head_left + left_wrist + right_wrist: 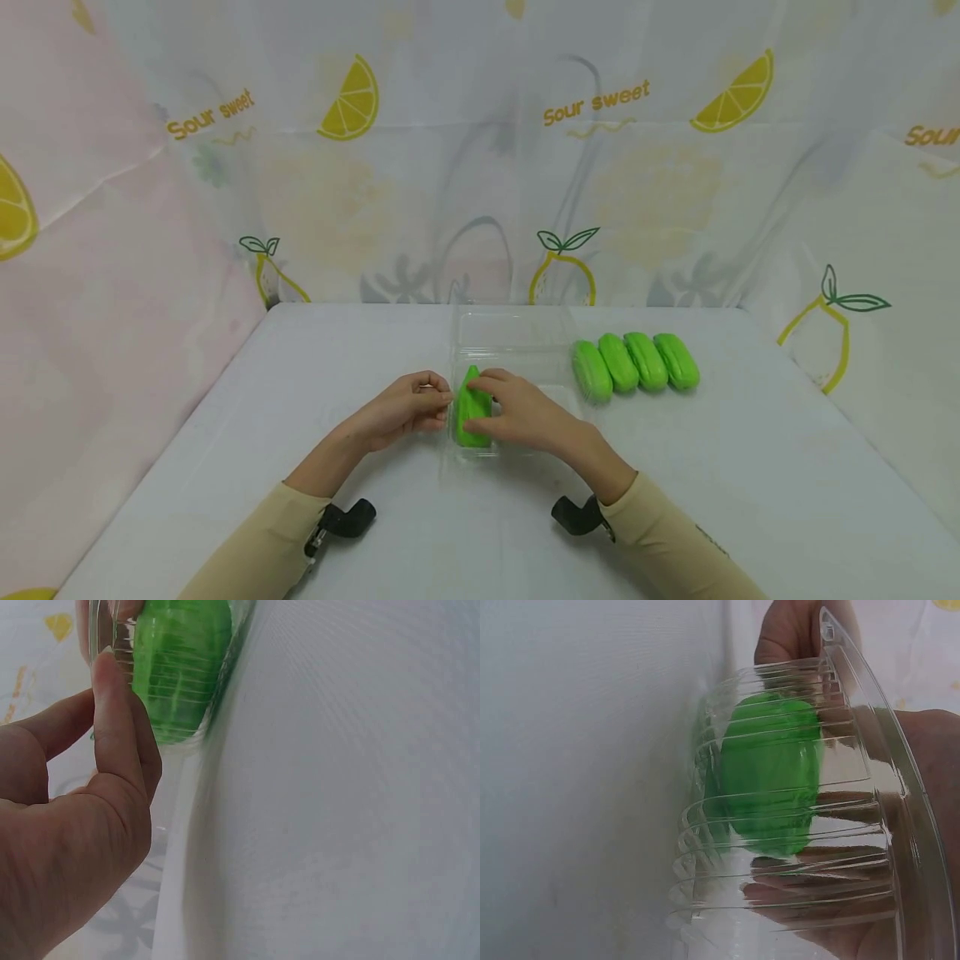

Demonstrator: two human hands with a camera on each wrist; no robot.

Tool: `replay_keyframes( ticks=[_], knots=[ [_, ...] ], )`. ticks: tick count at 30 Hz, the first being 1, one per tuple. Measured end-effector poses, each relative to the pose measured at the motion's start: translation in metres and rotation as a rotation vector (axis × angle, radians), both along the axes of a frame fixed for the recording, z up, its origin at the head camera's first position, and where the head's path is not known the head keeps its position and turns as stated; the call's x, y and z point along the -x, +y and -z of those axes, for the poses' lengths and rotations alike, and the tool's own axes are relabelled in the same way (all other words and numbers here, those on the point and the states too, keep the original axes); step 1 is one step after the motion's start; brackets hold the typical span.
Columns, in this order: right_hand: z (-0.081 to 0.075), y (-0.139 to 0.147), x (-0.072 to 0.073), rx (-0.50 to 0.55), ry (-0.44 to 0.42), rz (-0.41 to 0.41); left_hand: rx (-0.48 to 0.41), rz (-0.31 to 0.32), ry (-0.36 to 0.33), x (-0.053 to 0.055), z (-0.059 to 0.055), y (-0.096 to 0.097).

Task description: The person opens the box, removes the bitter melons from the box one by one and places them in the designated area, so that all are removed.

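Observation:
A clear plastic clamshell box (540, 450) stands on the table with its lid (517, 327) swung back. In its left end lies a green oblong packet (474, 404), seen through the ribbed wall in both wrist views. My right hand (528, 414) reaches over from the right, thumb and fingers bent onto the packet near its two ends. At the left side of the box, my left hand (408, 410) pinches the rim between thumb and fingers. In the left wrist view those fingertips (110, 671) are right at the clear edge.
Several matching green packets (636, 362) stand in a slanted row just right of the box. The white table (300, 358) meets a printed lemon-pattern cloth (450, 167) at the back and sides. A black wrist mount (348, 518) juts from each sleeve.

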State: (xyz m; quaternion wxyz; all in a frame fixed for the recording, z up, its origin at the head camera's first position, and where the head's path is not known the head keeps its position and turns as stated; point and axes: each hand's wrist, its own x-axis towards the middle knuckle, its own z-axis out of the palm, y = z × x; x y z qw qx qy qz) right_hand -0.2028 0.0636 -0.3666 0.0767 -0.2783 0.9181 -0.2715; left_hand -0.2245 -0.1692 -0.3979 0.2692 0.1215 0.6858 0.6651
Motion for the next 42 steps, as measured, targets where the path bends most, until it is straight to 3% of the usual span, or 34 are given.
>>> replay_keyframes(
  ticks=[10, 42],
  knots=[
    [0.004, -0.007, -0.002, 0.012, -0.028, 0.036, 0.006, -0.005, 0.001, 0.000, 0.000, 0.000],
    [0.001, 0.003, -0.004, 0.014, -0.003, 0.020, 0.003, -0.013, -0.001, 0.000, 0.000, 0.001]
  ],
)
